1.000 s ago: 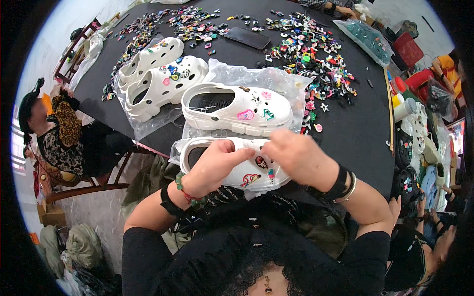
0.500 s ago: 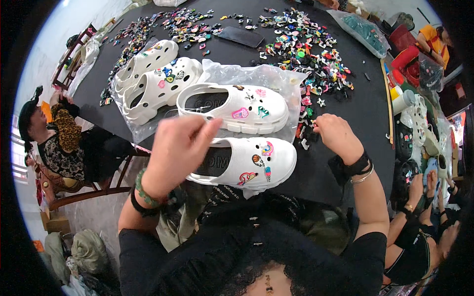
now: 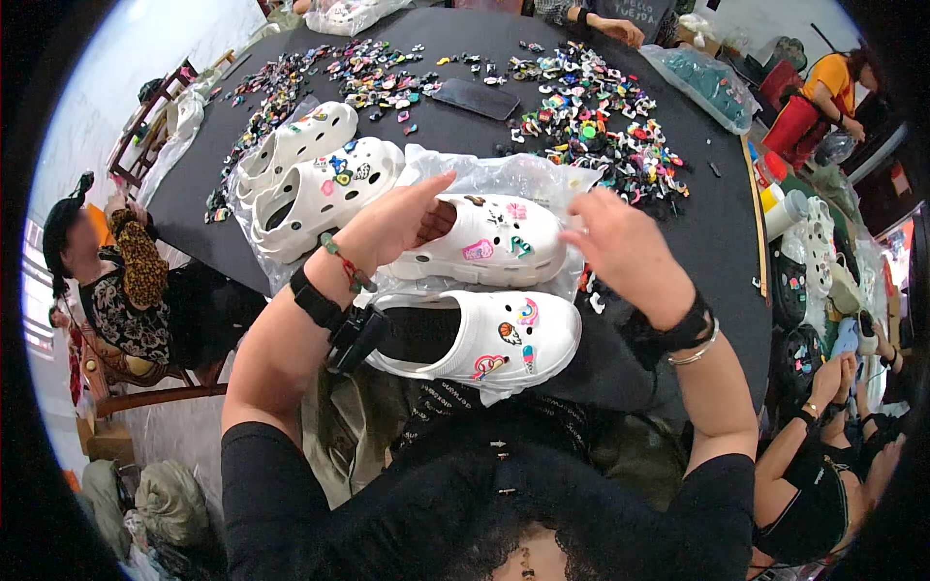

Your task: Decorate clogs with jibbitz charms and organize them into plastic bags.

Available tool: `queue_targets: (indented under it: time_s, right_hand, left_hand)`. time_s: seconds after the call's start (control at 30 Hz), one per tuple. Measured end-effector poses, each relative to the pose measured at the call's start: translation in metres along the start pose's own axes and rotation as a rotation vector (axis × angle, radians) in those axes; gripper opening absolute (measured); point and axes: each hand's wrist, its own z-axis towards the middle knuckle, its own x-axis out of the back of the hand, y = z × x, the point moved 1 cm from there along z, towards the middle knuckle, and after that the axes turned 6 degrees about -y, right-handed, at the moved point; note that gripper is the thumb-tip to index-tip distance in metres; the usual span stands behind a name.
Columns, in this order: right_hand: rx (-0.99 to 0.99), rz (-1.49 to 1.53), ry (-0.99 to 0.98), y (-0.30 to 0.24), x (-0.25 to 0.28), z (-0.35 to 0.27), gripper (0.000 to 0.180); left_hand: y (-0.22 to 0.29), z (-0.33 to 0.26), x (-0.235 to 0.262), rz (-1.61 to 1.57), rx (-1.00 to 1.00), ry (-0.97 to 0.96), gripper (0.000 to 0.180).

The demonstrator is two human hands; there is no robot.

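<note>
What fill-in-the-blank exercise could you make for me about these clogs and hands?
The nearest clog is ____ in colour.
Its round orange charm shows a ____.
The left hand is at the heel end of the next clog; the right hand is nearer that clog's ____.

Missing words: white; basketball; toe.
</note>
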Motion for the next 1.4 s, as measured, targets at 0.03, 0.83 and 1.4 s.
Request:
queue_targets:
  time_s: [0.03,0.83,1.4]
  right_hand:
    - [-0.039,-0.009,-0.028,-0.005,-0.005,0.006,0.023]
    - [0.104,0.081,-0.360,-0.003,-0.003,0.062,0.023]
    - [0.407,-0.387,-0.516,-0.053,-0.026,0.099,0.010]
  left_hand:
    - [0.001,0.002,-0.002,-0.022,0.006,-0.036,0.054]
    - [-0.032,0.000,-0.024,-0.192,-0.269,-0.182,0.015]
    - [-0.040,0.002,-0.031,-0.102,-0.314,-0.150,0.014]
